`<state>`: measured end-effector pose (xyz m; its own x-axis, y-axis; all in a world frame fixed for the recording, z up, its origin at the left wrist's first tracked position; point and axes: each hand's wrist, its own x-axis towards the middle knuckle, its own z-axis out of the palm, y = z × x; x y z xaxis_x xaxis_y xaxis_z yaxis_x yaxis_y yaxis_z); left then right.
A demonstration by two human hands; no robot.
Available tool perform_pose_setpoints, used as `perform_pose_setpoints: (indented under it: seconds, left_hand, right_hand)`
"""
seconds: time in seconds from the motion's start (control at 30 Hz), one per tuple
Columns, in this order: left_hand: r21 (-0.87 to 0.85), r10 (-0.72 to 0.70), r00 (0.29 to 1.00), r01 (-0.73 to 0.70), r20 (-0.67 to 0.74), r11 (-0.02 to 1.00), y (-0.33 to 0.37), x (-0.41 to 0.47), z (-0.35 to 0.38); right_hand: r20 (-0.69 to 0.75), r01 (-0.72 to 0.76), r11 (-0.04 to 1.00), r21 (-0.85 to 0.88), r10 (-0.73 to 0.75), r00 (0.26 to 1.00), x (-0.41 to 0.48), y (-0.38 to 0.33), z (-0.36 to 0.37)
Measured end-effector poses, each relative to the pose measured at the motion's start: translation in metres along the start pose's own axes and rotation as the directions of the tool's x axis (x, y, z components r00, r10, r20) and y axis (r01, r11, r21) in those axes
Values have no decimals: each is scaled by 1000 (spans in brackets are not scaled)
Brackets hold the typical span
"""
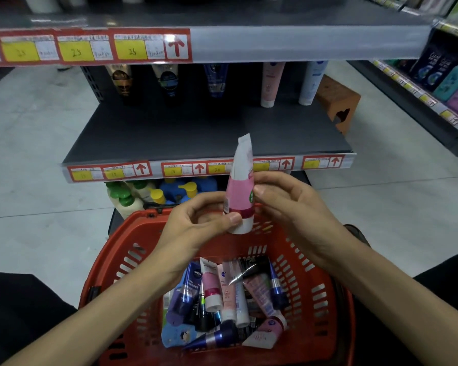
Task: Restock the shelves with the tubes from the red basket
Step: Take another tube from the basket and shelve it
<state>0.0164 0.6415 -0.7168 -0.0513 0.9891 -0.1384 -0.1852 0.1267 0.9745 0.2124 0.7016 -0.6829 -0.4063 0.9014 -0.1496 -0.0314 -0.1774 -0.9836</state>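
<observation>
A pink and white tube (240, 188) stands upright, cap down, above the red basket (312, 276). My left hand (196, 228) pinches its lower part near the white cap. My right hand (288, 207) holds its right side with thumb and fingers. Several more tubes (222, 299) lie piled in the basket: dark blue, pink, white and black ones. Straight ahead is the dark grey middle shelf (196, 133), and several tubes (271, 83) stand along its back.
An upper shelf edge (302, 40) with red and yellow price labels runs across the top. Bottles with green and yellow caps (143, 194) sit below the middle shelf. An orange stool (339, 101) stands behind to the right. Bottles fill a side rack (447, 80) at far right.
</observation>
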Motion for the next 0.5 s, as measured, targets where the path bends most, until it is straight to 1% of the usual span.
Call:
perform_pose_setpoints:
  seconds: [0.1,0.17,0.23,0.3,0.4,0.5]
  left_hand:
    - [58,73,996,-69,-58,996,8,4,5]
    - [78,143,984,-135,-104,988,18,8,12]
    - [126,244,961,-228,-133,965,30,14,20]
    - [152,312,941,-292,-134,944,41,19,29]
    - [124,377,918,-363,-120,924,62,23,46]
    - [155,451,888,-435,-89,887,90,25,61]
  right_hand:
    - [8,72,994,-83,-72,997,-3,-6,3]
    - [-12,122,990,-70,-123,992,-5,-15,6]
    - [-24,194,981,-29,-194,981,-5,-28,10]
    - [-18,261,965,-24,-261,965,-5,-43,15]
    - [-56,345,935,-86,-350,935,-4,-64,16]
    - [-87,415,903,-110,-424,901,-3,-90,12]
